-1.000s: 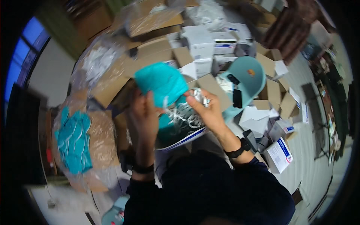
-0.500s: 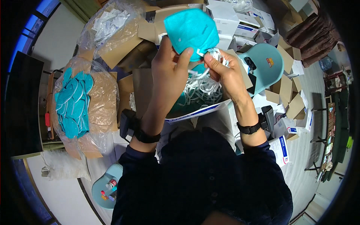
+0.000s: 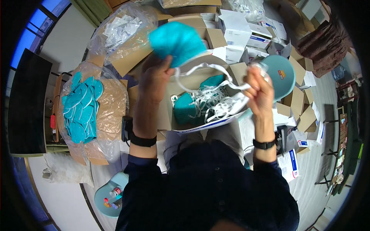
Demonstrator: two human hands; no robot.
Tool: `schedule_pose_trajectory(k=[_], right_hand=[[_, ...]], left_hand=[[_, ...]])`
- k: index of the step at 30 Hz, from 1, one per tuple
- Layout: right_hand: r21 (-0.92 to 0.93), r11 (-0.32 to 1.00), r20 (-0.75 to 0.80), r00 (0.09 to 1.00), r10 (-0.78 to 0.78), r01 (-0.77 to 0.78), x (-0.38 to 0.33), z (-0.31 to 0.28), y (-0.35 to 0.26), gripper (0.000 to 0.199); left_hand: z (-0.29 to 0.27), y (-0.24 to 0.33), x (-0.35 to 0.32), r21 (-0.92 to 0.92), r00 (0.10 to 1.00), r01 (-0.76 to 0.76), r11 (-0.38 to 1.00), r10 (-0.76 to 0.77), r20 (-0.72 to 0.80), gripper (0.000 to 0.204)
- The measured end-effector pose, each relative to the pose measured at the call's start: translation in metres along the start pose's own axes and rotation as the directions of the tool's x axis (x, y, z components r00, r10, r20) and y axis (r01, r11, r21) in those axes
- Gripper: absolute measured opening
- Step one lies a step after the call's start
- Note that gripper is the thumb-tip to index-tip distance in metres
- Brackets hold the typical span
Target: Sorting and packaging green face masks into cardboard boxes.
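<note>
Stretching a white elastic strap (image 3: 216, 71) between the two hands, the person holds a teal cup-shaped mask (image 3: 176, 41) raised above an open cardboard box (image 3: 165, 111). The left hand (image 3: 154, 79) is closed around the lower rim of the mask, thumb on the near side and fingers behind it. The right hand (image 3: 259, 90) is closed in a pinch on the far end of the strap, well apart from the left, so that the strap runs taut from mask to fingers.

Below and between the hands, the box contains more teal masks (image 3: 185, 109) tangled with a heap of loose white straps (image 3: 216, 104); some straps appear to trail from the right hand back into this heap, though which ones cannot be told.

Left of the box, a clear plastic bag (image 3: 104, 104) over a carton holds stacked teal masks (image 3: 79, 109). Beyond it lies a bag of clear wrappers (image 3: 119, 30). Small white boxes (image 3: 239, 27) and flattened cardboard crowd the far side, and a round teal stool seat (image 3: 283, 73) sits just behind the right hand.

The step in hand is judged to be the drawing out of one strap on a single mask. The next move would call for keeping the strap free of the tangle below while retaining a firm hold on the mask rim.
</note>
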State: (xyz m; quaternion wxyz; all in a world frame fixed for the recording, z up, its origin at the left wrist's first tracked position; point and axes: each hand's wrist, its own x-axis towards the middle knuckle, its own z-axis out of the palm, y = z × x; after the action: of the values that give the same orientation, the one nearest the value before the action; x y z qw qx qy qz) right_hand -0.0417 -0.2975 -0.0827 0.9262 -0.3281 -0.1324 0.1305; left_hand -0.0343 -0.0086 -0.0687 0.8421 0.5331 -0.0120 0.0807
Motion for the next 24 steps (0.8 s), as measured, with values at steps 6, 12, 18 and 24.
schedule_pose_trajectory(k=[6, 12, 18, 24], right_hand=[[-0.763, 0.636, 0.211, 0.975, 0.076, 0.116, 0.019, 0.025, 0.036, 0.077], [-0.736, 0.670, 0.053, 0.979, 0.199, -0.096, 0.014, 0.015, 0.062, 0.052], [-0.845, 0.535, 0.081, 0.992, 0.100, 0.015, 0.002, 0.024, 0.055, 0.031], [-0.937, 0.343, 0.068, 0.998, -0.017, 0.070, 0.003, 0.016, 0.053, 0.019]], left_hand=[[0.031, -0.009, -0.014, 0.125, 0.903, 0.278, 0.952, -0.303, 0.304, 0.041], [0.041, -0.007, -0.030, 0.398, 0.898, 0.224, 0.889, -0.347, 0.270, 0.028], [0.042, -0.028, -0.042, 0.333, 0.946, 0.178, 0.926, -0.254, 0.200, 0.021], [0.038, -0.040, -0.054, 0.399, 0.996, 0.024, 0.917, -0.057, 0.069, 0.023]])
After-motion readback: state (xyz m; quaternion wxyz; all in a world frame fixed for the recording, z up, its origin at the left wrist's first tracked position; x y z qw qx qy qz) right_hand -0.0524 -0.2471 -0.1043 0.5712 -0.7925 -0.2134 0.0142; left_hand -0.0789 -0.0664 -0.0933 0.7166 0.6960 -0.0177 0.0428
